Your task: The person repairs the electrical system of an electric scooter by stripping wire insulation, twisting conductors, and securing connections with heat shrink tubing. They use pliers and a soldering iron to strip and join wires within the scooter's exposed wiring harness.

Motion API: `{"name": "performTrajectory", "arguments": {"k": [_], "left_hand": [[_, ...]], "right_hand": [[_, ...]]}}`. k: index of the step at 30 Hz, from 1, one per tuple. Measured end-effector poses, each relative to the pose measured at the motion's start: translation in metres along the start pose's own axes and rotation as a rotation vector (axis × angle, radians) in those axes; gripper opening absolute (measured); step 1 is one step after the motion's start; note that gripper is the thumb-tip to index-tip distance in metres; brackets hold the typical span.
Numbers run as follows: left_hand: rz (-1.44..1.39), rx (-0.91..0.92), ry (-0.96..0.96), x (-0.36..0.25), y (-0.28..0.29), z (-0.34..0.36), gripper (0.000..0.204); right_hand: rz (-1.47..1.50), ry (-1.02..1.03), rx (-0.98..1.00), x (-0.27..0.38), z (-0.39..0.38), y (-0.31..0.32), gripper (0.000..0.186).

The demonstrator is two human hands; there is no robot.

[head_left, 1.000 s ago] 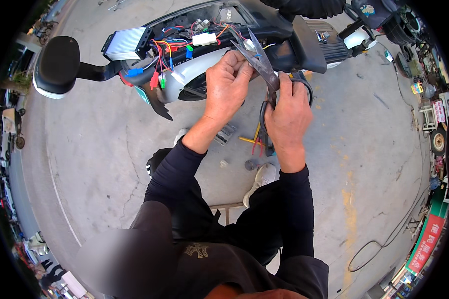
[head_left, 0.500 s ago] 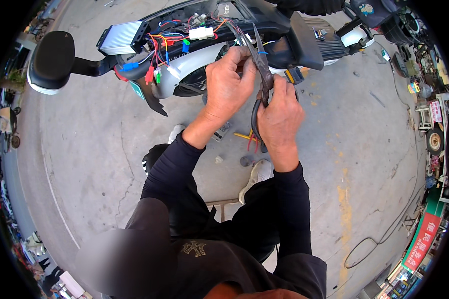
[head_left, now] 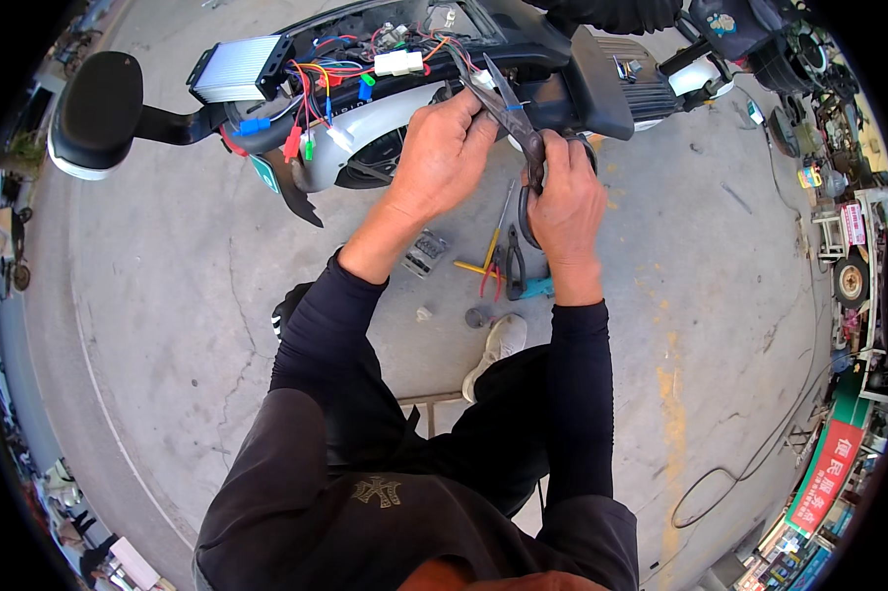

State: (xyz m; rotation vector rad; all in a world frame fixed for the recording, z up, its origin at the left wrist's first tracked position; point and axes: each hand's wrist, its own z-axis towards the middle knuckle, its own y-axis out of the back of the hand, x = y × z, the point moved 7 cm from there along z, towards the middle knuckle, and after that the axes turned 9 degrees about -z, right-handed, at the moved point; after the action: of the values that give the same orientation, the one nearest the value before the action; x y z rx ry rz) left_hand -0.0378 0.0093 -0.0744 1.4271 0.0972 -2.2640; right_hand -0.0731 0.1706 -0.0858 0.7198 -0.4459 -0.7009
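My right hand (head_left: 568, 202) grips dark metal scissors (head_left: 528, 143) by their looped handles. The blades are spread and point up toward the scooter. My left hand (head_left: 440, 158) is closed in a pinch beside the blades, on what looks like a dark cable (head_left: 456, 61) coming down from the wiring. A thin blue strand shows by the right blade. Behind both hands is the opened electric scooter (head_left: 385, 113), with a loose wire bundle (head_left: 330, 71), a white connector block (head_left: 398, 63) and a silver finned controller box (head_left: 239, 69). The pinched end is hidden by my fingers.
On the concrete below lie black pliers (head_left: 515, 258), red-handled pliers (head_left: 493, 278), a yellow-handled tool (head_left: 475, 267), a teal tool (head_left: 537, 288) and a small clear case (head_left: 425, 253). The scooter's black seat (head_left: 99, 108) juts out left. A long hose (head_left: 749, 478) curves at right.
The scissors and my right hand have shifted slightly right, and the blades look wider apart. My left hand has moved a little left. More of the floor tools now show between my arms.
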Motion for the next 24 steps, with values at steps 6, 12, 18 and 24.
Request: {"name": "performTrajectory", "arguments": {"k": [6, 12, 18, 24], "left_hand": [[-0.077, 0.049, 0.033, 0.012, 0.002, 0.0, 0.019], [-0.4, 0.159, 0.217, 0.027, -0.003, 0.004, 0.021], [-0.477, 0.167, 0.287, 0.048, 0.018, -0.008, 0.024], [-0.099, 0.062, 0.093, 0.027, 0.003, -0.009, 0.02]], "right_hand": [[0.194, -0.056, 0.08, -0.007, 0.003, 0.001, 0.05], [0.935, -0.652, 0.229, -0.003, -0.032, -0.022, 0.056], [1.559, -1.063, -0.145, -0.091, -0.042, 0.01, 0.056], [0.995, -0.959, -0.287, -0.11, -0.059, 0.06, 0.05]]}}
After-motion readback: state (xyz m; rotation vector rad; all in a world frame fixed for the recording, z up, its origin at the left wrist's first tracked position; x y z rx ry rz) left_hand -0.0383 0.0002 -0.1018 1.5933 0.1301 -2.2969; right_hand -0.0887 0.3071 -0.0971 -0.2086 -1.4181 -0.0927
